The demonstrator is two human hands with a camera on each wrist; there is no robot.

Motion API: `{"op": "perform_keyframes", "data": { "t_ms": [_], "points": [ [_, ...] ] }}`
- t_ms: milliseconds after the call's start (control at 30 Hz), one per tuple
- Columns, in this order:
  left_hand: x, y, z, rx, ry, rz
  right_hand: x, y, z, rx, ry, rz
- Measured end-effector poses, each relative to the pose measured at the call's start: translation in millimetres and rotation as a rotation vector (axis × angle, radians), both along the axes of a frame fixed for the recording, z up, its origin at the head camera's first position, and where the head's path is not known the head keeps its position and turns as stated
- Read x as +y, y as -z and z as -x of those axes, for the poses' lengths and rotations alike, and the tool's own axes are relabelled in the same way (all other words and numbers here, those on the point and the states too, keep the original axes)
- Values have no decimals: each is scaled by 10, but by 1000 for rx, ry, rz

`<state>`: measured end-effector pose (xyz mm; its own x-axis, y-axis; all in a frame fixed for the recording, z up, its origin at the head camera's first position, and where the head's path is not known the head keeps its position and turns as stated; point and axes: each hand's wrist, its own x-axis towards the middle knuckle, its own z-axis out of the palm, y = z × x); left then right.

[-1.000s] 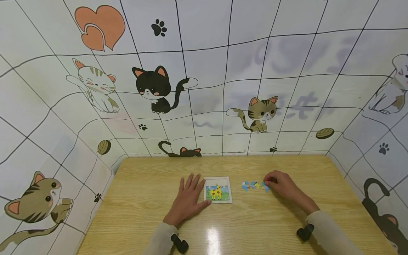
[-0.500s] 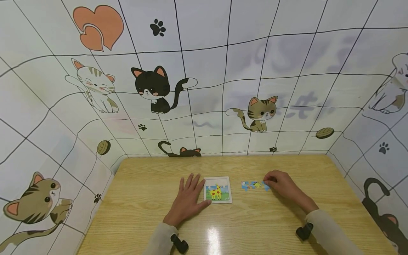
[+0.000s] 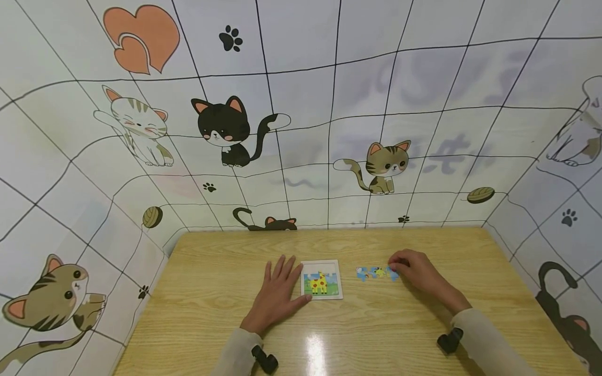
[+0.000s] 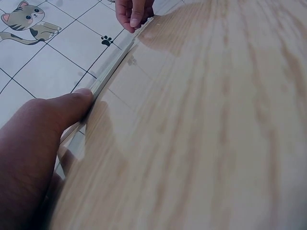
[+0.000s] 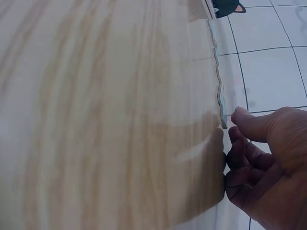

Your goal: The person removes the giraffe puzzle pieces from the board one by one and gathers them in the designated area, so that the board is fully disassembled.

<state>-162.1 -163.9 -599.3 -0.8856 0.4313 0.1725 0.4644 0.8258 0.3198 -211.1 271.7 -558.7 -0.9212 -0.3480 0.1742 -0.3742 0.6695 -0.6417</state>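
1. On my feed, a cat-printed wall covering (image 3: 310, 115) rises at twelve o'clock; its wavy grid suggests loose sheeting.
2. Below it lies the table (image 3: 226, 250), wood-grained and glossy.
3. The left hand (image 3: 277, 292) is spread wide at the frame's nine o'clock, thumb and forefinger against its border, probably to stop it sliding.
4. The right hand (image 3: 416, 271) is narrow, curled beyond the pieces at three o'clock; I cannot tell whether it pinches the end one.
5. The thin, square white frame (image 3: 324, 267) lies flat mid-table, its giraffe picture (image 3: 319, 284) unfilled towards twelve.
6. Knobbly blue puzzle pieces (image 3: 376, 273) lie in a row at three o'clock, seemingly for easy reach.
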Motion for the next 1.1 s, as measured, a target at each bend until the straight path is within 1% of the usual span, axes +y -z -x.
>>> {"op": "perform_keyframes", "data": {
  "t_ms": [133,367,567,733,900,967,1100],
  "points": [
    [-2,23,13,-4,1,4,-12,-7,6,-6,8,18],
    [-7,33,18,-5,0,18,-123,-60,-32,53,-11,48],
    [-9,35,16,-12,-2,56,-267,-88,-69,81,-47,59],
    [-6,39,19,-7,0,55,-380,-57,-78,89,-88,69],
    [-4,37,21,-1,3,61,-490,-44,-97,49,-114,92],
    [-4,35,21,13,5,62,-536,-54,-109,26,-124,99],
    [-4,40,26,8,3,66,-648,-65,-128,0,-151,115]
  ]
}}
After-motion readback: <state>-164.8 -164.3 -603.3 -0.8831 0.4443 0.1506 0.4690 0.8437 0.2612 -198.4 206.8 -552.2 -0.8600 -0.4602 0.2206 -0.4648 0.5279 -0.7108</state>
